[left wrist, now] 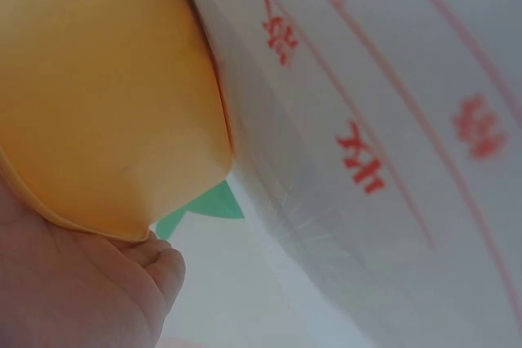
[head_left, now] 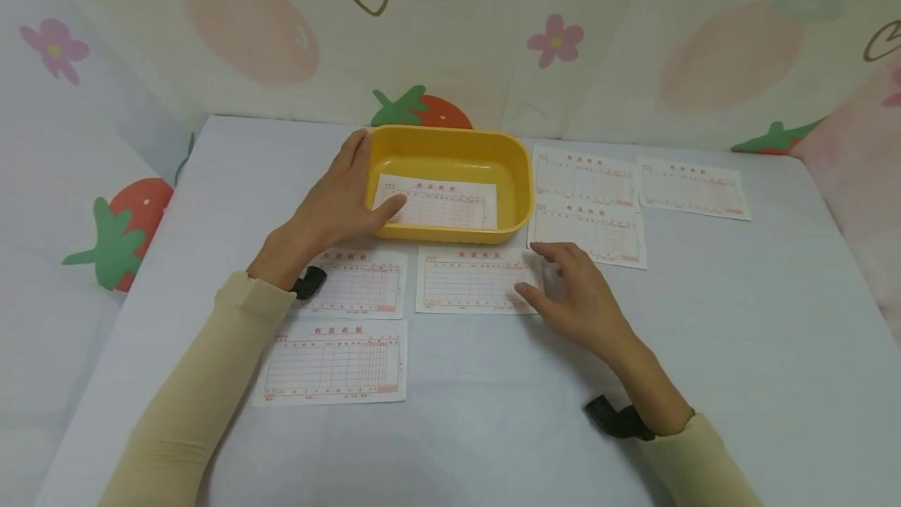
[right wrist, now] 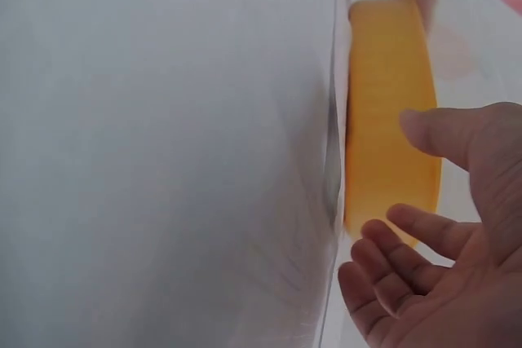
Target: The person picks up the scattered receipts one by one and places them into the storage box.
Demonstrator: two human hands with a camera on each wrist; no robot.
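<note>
My left hand holds the left side of a yellow plastic basin, fingers along the outer wall and thumb over the inside. In the left wrist view the fingers meet the basin's rim. A white receipt slip with red print lies inside the basin. My right hand hovers, fingers loosely bent and thumb apart, near the right edge of another receipt slip in front of the basin. Nothing sits between those fingers, as the right wrist view shows the palm.
Left of the middle slip lie one receipt slip, partly behind my left wrist, and a nearer slip. Right of the basin are an upper slip, a lower slip and a farther slip. A patterned curtain hangs behind the white table.
</note>
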